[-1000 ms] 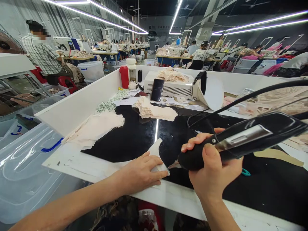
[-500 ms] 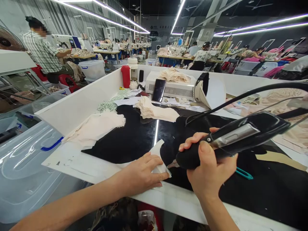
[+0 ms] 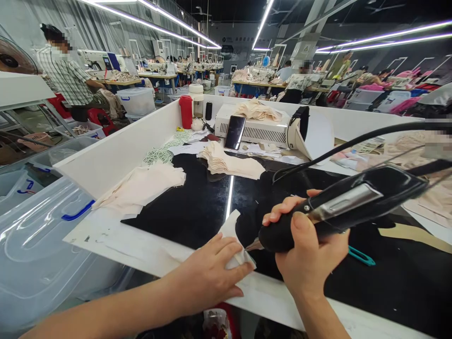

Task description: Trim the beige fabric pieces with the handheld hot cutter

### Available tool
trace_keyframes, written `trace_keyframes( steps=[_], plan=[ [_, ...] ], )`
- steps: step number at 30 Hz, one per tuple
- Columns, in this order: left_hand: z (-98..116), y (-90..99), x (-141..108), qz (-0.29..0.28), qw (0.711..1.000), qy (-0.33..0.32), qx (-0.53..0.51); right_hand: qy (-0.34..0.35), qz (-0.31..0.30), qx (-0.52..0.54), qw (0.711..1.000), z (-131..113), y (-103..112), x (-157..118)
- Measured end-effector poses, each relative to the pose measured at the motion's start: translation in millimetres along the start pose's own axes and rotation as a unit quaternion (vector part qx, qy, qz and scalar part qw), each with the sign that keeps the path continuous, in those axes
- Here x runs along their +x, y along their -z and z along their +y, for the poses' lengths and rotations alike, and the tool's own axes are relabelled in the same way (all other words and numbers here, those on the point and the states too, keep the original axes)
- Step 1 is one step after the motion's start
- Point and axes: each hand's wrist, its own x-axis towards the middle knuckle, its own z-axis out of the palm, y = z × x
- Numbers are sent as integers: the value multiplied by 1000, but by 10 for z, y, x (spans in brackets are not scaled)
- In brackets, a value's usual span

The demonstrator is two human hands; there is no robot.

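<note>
In the head view, the left hand (image 3: 212, 270) lies palm down at the near edge of the white desk (image 3: 95, 240), its fingers close together and pressing on a small white cloth piece (image 3: 231, 226). Whether they also pinch it from beneath, I cannot tell. The cloth piece lies partly over a black sheet (image 3: 169, 216), its far end pointing away and its near right corner slightly raised beside the forefinger.

The right hand (image 3: 310, 249) has its fingers wrapped around the black grip of a corded handheld tool (image 3: 353, 207). The metal tip (image 3: 254, 244) points left at the cloth's right edge; touching or just short of it, I cannot tell. A plain metal plate runs along the tool, with no readable brand.

Beyond the hands, a stack of cream pieces (image 3: 233, 162) and a looser pile (image 3: 148, 183) lie on the desk. A dark-screened phone (image 3: 235, 132) leans against a vented white box (image 3: 256, 122), which shows no legible label. A paper sheet (image 3: 187, 149) carries faint marks too small to read. To the right lies a teal tool (image 3: 360, 255).

On the far wall, pale lettering (image 3: 243, 38) is too small to read; a pillar bears a yellow triangular sign (image 3: 306, 48).
</note>
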Motion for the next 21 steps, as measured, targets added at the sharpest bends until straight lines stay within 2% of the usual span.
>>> trace_keyframes(
  steps=[3, 6, 9, 12, 16, 21],
  plan=[
    [41, 43, -5, 27, 1000, 1, 6, 7, 3, 4, 1000, -49, 20, -35],
    [-59, 68, 46, 49, 998, -29, 0, 13, 2, 10, 1000, -58, 29, -47],
    [-194, 68, 103, 36, 998, -52, -12, 12, -3, 12, 1000, -45, 34, -48],
    [-285, 56, 107, 22, 999, -43, -5, 15, -3, 11, 1000, -34, 40, -51],
    [-336, 44, 56, 23, 999, -24, -11, 19, -6, 6, 1000, -42, 56, -60],
    [-352, 25, 27, 4, 999, -31, -22, 10, -6, 7, 1000, -78, 64, -60]
  ],
)
